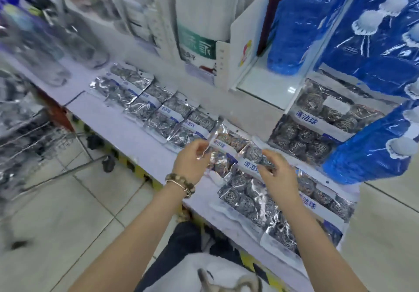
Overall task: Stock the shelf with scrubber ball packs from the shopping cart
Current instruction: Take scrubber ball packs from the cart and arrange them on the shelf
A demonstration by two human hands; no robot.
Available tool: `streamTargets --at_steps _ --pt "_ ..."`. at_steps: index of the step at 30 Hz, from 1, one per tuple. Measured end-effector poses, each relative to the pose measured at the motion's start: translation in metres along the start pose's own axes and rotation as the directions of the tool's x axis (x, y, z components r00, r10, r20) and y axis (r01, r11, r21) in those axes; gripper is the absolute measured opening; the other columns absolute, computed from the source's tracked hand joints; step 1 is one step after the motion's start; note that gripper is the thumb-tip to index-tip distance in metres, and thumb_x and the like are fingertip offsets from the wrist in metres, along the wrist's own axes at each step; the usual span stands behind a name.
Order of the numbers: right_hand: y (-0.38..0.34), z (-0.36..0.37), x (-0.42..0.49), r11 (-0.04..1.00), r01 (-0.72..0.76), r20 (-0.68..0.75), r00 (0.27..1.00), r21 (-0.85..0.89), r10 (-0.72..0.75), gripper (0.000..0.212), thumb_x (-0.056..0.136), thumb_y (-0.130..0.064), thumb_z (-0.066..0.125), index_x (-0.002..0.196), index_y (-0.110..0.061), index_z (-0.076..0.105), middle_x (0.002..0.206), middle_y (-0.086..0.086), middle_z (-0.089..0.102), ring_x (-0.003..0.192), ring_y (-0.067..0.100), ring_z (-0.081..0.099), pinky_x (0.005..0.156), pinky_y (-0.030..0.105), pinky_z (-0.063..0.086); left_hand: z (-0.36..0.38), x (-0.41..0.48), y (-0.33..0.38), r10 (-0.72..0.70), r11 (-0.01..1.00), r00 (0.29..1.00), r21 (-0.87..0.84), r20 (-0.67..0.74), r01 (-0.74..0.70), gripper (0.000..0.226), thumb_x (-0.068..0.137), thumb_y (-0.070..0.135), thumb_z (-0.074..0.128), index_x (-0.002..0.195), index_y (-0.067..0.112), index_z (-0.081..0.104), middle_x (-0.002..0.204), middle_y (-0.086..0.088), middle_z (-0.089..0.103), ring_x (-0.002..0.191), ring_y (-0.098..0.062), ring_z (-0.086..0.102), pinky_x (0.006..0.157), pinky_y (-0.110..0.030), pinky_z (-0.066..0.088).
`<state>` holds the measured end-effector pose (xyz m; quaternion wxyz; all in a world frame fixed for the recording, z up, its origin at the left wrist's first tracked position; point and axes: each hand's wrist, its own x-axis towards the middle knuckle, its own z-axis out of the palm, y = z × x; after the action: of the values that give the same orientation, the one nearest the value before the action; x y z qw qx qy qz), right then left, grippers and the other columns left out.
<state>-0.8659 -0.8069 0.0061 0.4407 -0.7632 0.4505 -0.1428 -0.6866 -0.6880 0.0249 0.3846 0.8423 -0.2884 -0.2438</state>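
Note:
A clear scrubber ball pack (233, 150) with a white and blue label hangs just above the low white shelf (127, 130). My left hand (192, 162) pinches its left edge and my right hand (277, 176) grips its right side. Several other packs (156, 108) lie in an overlapping row along the shelf to the left. Bigger packs (267, 203) lie under and to the right of my hands, and another big pack (317, 123) sits further back. The wire shopping cart (34, 137) stands at the left, blurred.
Blue wrapped bundles (362, 64) lean over the shelf at the right. White boxes and a green-labelled package (197, 26) stand at the back. Blurred bottles (40, 42) fill the far left. Tiled floor (79, 212) lies below, and my knee is near the shelf edge.

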Motion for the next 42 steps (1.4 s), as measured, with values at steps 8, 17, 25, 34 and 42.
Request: streamTargets --at_steps 8,17,25,34,42 --pt "-0.094 0.106 0.004 0.968 0.236 0.271 0.940 -0.084 -0.205 0.042 0.088 -0.014 0.064 0.129 -0.015 0.055 0.130 0.005 0.056 0.114 0.021 0.054 0.088 0.022 0.037 -0.100 -0.035 -0.093 -0.180 0.984 0.954 -0.061 -0.238 0.170 0.024 0.085 0.014 0.060 0.109 0.011 0.059 0.102 -0.002 0.061 0.092 -0.016 0.057 0.088 -0.034 0.047" --pt "-0.215 0.299 -0.028 0.915 0.402 0.511 0.791 -0.021 -0.336 0.036 0.094 -0.023 0.056 0.129 -0.018 0.054 0.127 -0.005 0.054 0.111 0.009 0.053 0.091 0.021 0.038 -0.258 -0.084 -0.229 -0.411 0.907 0.821 -0.083 -0.396 0.414 0.030 0.088 0.026 0.053 0.117 0.022 0.056 0.113 0.005 0.058 0.105 -0.014 0.055 0.087 -0.026 0.043" --pt "-0.280 0.411 -0.054 0.888 0.458 0.634 0.699 -0.042 -0.331 0.036 0.093 -0.021 0.055 0.129 -0.024 0.054 0.120 -0.010 0.055 0.108 0.012 0.056 0.095 0.026 0.043 -0.355 -0.127 -0.328 -0.533 0.839 0.690 -0.204 -0.489 0.504 0.028 0.085 0.025 0.058 0.112 0.019 0.058 0.106 0.002 0.061 0.097 -0.018 0.058 0.087 -0.034 0.047" --pt "-0.334 0.507 -0.022 0.901 0.426 0.674 0.690 -0.084 -0.263 0.037 0.094 -0.017 0.054 0.131 -0.020 0.054 0.128 -0.005 0.056 0.114 0.008 0.051 0.101 0.026 0.041 -0.430 -0.097 -0.398 -0.609 0.791 0.632 -0.312 -0.479 0.525 0.027 0.085 0.021 0.058 0.111 0.016 0.059 0.108 0.000 0.062 0.097 -0.016 0.058 0.085 -0.029 0.046" --pt "-0.435 0.644 0.031 0.869 0.491 0.748 0.599 -0.061 -0.286 0.040 0.094 -0.016 0.055 0.134 -0.015 0.051 0.132 0.000 0.054 0.119 0.013 0.050 0.105 0.032 0.039 -0.546 -0.030 -0.455 -0.660 0.747 0.581 -0.330 -0.477 0.577 0.026 0.088 0.022 0.056 0.114 0.017 0.057 0.112 0.002 0.061 0.099 -0.013 0.057 0.088 -0.030 0.046"
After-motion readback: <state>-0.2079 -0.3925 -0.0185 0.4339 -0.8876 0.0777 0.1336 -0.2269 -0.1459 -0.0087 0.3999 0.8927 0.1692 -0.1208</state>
